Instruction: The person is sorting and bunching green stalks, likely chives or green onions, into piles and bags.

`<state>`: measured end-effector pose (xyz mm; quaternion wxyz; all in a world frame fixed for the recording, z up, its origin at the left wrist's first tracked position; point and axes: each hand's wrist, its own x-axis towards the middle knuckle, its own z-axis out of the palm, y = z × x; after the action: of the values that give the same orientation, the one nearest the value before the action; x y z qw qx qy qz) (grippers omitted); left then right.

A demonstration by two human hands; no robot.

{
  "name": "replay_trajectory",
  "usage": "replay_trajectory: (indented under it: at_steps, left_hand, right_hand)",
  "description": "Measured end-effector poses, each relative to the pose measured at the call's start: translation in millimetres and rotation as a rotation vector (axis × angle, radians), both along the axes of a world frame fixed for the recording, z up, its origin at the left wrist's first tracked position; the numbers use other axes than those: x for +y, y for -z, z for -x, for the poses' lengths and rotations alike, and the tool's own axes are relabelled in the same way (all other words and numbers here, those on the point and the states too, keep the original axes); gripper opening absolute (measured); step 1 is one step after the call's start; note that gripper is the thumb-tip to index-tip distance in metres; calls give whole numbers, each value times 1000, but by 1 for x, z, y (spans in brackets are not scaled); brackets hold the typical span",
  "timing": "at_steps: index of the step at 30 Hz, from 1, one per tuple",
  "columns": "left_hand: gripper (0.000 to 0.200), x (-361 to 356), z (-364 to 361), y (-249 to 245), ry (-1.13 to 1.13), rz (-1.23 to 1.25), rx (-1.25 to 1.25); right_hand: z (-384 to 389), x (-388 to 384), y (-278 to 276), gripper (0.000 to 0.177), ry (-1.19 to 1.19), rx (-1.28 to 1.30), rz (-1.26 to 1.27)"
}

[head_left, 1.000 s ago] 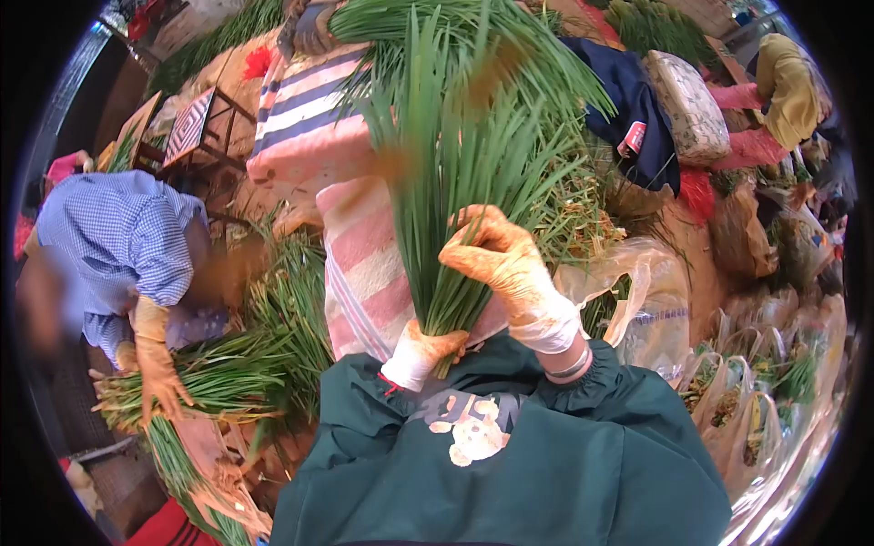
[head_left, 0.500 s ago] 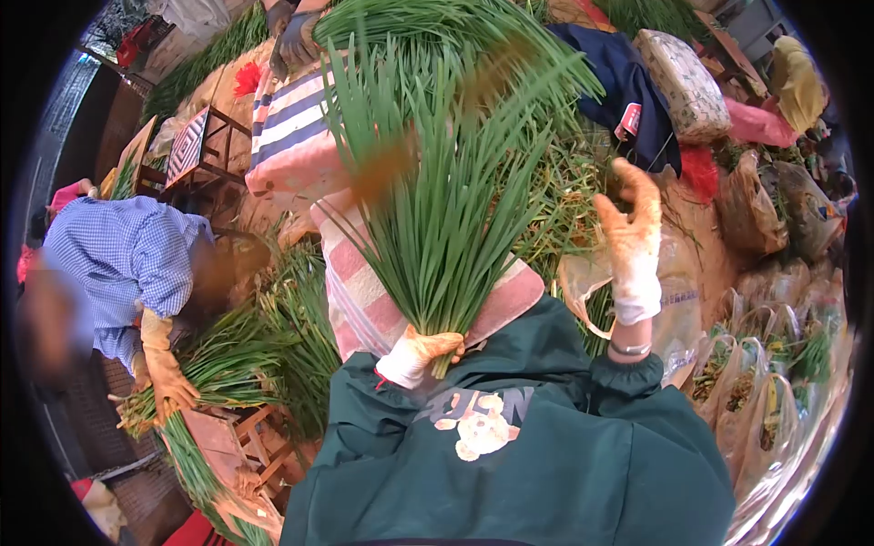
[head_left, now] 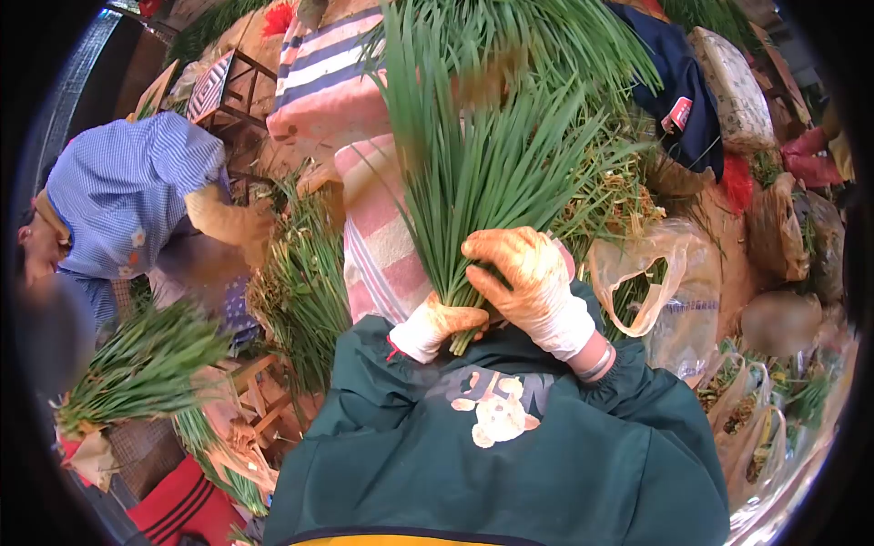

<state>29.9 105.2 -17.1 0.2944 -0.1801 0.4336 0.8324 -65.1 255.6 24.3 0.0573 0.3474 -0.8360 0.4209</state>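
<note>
A bunch of garlic chives [head_left: 487, 173] with long flat green leaves fans out in front of me, its stem ends toward my body. My left hand [head_left: 442, 326], in a stained white glove, is closed round the stems near their base. Just above it, my right hand [head_left: 533, 287], gloved alike, has its fingers curled on the right side of the bunch; its fingertips partly hide the leaves. Under the bunch lies a pink and white striped towel [head_left: 369, 196] across my lap.
More chives [head_left: 564, 45] lie heaped ahead, beside a striped cloth [head_left: 328, 77]. A co-worker in a checked blue top [head_left: 137, 191] bends at the left near a loose bundle [head_left: 141, 359]. Plastic bags [head_left: 678, 282] and a dark blue garment [head_left: 669, 86] are at the right.
My right hand has come from the open air at the right onto the bunch, its fingers closing there. My left hand keeps its hold. The co-worker's arm has moved up, away from the left bundle.
</note>
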Motion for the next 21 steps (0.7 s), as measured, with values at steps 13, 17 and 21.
replay_trajectory:
  at_steps: [13,17,21]
  left_hand:
    - [36,0,3,3,-41,-12,-25]
    - [38,-3,2,6,-22,-21,-1]
    - [32,-3,4,-1,-43,-42,-5]
  right_hand:
    - [11,-22,-19,49,128,-82,-196]
    - [13,-16,-11,35,-13,-218,-91]
    - [14,-15,-7,25,-85,-286,-11]
